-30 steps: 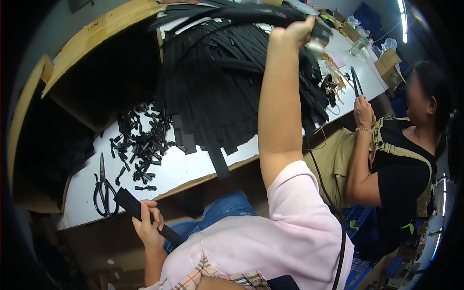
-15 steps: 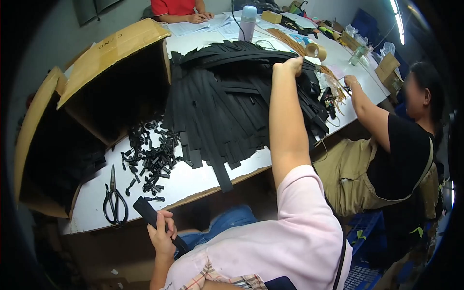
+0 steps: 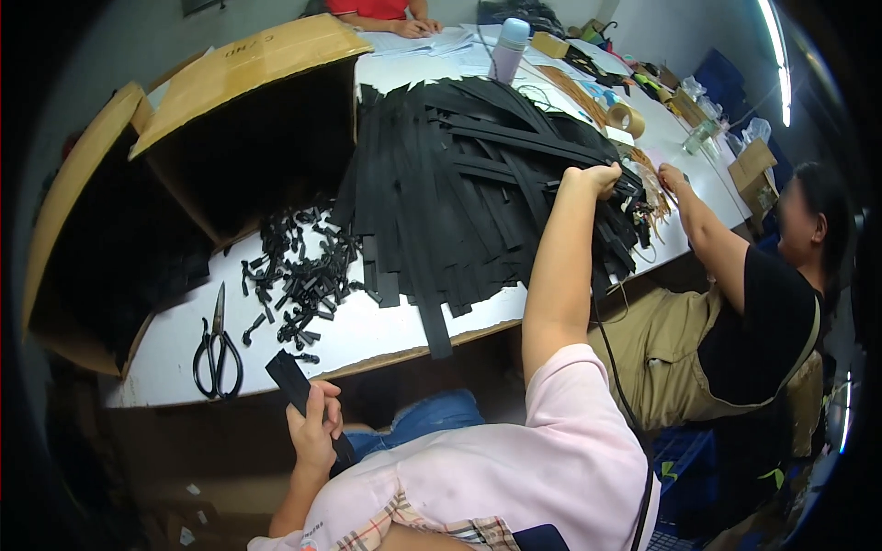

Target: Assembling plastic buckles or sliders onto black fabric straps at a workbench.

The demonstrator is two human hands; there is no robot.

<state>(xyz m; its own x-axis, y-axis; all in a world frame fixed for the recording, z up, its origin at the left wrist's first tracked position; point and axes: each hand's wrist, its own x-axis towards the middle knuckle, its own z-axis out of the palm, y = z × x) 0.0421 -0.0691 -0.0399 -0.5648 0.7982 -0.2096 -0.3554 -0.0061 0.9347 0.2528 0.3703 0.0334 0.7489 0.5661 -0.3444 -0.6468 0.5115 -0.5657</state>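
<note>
My left hand (image 3: 318, 424) is closed around a flat black strap (image 3: 289, 377), held just off the table's front edge. My right arm reaches across to the right side of a big heap of black straps (image 3: 413, 211). There my right hand (image 3: 595, 178) is closed at the end of a black strap, its fingertips partly hidden. Small black pieces with cord-like ends (image 3: 308, 275) lie scattered left of the heap. Black-handled scissors (image 3: 218, 354) rest near the table's front left, blades pointing away.
Open cardboard boxes (image 3: 248, 60) stand at the left. Beyond the heap are a lidded bottle (image 3: 510, 50), a tape roll (image 3: 626, 120) and papers. A co-worker in black (image 3: 781, 312) sits at the right with a hand on the table; another person in red (image 3: 381, 11) sits across.
My right hand has moved rightward and nearer along the heap, and the arched straps there now lie lower. My left hand still holds its strap. The whole view has shifted slightly.
</note>
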